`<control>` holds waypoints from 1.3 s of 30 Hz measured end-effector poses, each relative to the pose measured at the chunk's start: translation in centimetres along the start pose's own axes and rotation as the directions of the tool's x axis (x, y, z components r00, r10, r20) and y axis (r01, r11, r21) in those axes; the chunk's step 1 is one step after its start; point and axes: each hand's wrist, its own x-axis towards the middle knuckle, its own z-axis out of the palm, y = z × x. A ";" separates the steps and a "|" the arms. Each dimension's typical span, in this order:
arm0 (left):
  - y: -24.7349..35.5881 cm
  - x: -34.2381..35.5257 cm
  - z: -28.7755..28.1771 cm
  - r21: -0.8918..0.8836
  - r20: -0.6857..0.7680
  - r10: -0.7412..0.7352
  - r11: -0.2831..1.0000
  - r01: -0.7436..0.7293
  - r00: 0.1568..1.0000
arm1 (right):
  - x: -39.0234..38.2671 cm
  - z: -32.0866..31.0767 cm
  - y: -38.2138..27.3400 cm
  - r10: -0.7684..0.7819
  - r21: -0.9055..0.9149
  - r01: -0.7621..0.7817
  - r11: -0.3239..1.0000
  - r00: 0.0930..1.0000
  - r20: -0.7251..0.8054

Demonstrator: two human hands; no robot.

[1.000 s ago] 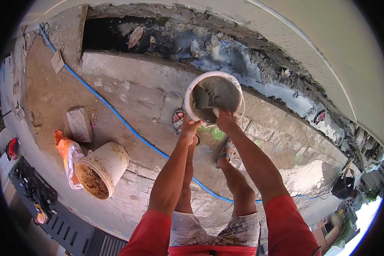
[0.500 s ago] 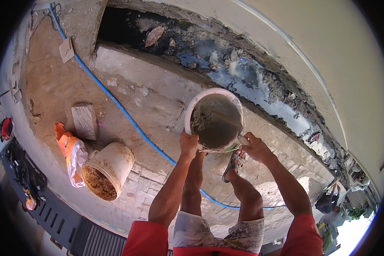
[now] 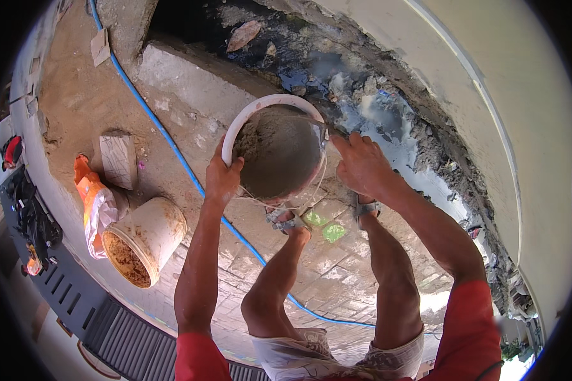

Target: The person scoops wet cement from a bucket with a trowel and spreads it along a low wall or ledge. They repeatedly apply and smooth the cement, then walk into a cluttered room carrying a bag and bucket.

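A white bucket [image 3: 229, 140] holds wet grey mortar [image 3: 267, 155] below me, above my sandalled feet. My left hand [image 3: 225, 174] is closed on the bucket's left rim, thumb toward me. At the right side, my right hand [image 3: 362, 162] grips a trowel, its handle mostly hidden by my fingers; the thin metal blade [image 3: 316, 127] crosses the bucket's upper right rim. The bucket's wire handle hangs loose along the near side.
An open drain [image 3: 311, 82] with murky water and debris runs beyond the bucket. A blue hose [image 3: 165, 133] crosses the ground. At left lie a dirty bucket [image 3: 159, 228], an orange-and-white sack [image 3: 92, 197] and a block [image 3: 117, 162]. A pale wall [image 3: 527, 127] is right.
The bucket and my left hand have moved leftward and up in the picture. My right hand has risen with the trowel to the bucket's upper right rim. My legs have shifted.
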 end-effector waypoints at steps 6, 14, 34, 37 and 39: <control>3.0 -0.4 3.0 -0.096 -0.160 0.451 0.878 -0.469 0.878 | 0.6 -0.4 4.9 -0.092 -0.148 0.114 0.982 0.985 0.149; 7.3 1.6 2.8 -0.439 -0.020 0.224 0.874 -0.209 0.974 | 6.0 -3.5 7.6 -0.439 -0.502 0.281 0.818 0.869 -0.228; 7.2 -1.0 7.6 -0.472 -0.140 0.267 0.829 -0.301 0.953 | 9.0 5.4 10.0 -0.515 -0.108 0.545 0.831 0.829 0.218; 7.4 -1.7 8.5 -0.514 -0.152 0.262 0.802 -0.303 0.953 | 8.7 6.4 10.4 -0.530 -0.029 0.547 0.837 0.821 0.212; 7.4 -2.1 8.9 -0.485 -0.196 0.296 0.799 -0.355 0.935 | 8.4 7.1 10.7 -0.557 0.010 0.565 0.825 0.812 0.175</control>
